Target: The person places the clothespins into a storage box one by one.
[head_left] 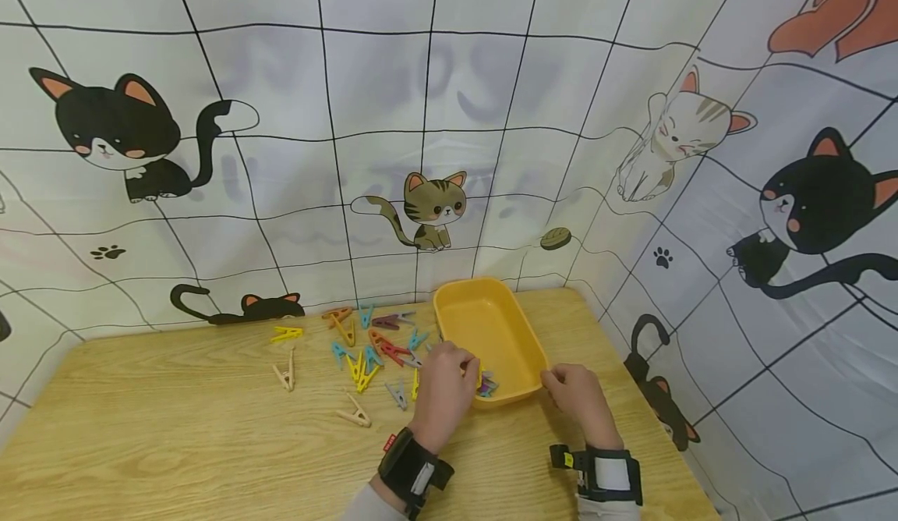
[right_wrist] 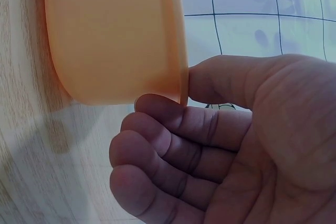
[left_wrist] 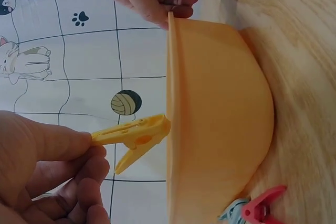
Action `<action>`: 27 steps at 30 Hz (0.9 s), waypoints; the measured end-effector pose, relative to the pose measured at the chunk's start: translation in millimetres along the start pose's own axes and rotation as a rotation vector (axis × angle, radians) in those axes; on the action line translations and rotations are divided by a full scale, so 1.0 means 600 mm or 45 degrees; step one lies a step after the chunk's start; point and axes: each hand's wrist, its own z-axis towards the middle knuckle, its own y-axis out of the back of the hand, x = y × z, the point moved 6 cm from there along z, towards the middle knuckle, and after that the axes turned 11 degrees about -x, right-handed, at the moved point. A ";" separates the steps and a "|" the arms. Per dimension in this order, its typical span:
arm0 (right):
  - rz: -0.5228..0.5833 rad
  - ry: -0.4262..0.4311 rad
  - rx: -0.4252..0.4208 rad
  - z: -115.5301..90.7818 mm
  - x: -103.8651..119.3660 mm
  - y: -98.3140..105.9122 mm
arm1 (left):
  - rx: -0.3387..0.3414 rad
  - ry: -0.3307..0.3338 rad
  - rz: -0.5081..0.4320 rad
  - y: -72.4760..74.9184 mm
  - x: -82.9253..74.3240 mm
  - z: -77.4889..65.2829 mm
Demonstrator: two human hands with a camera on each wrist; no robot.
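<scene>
**Pale sleeves (head_left: 368, 505) in front, a yellow clip (left_wrist: 126, 134) at the tub (head_left: 491, 334)**

My black wrist straps (head_left: 401, 462) sit on the near side of the tub. At its near-left corner, my left hand (head_left: 443, 384) pinches one handle of the clip between thumb and forefinger; whether the nose touches the rim, I cannot tell. My right hand (head_left: 581, 396) pinches the near-right corner's rim, its other fingers bent close together. A few small clips (head_left: 486, 386) lie inside at the near-left corner; loose clips (head_left: 388, 347) lie left of the tub on the table (head_left: 175, 427).

To do this well, I judge, I should press one handle only, bring the nose clear of the rim, and brace the corner so the tub doesn't skid.

The red tag (head_left: 390, 443) and yellow label (head_left: 568, 460) on my straps are too small to read.
</scene>
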 end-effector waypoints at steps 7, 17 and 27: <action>-0.007 0.001 0.003 0.000 -0.001 0.000 | 0.000 0.014 0.035 0.002 0.005 -0.003; 0.007 -0.003 0.002 0.000 -0.002 -0.001 | -0.009 0.086 0.033 0.036 0.035 -0.014; -0.009 -0.024 0.005 0.001 -0.005 -0.003 | -0.097 0.101 0.117 0.084 0.086 -0.017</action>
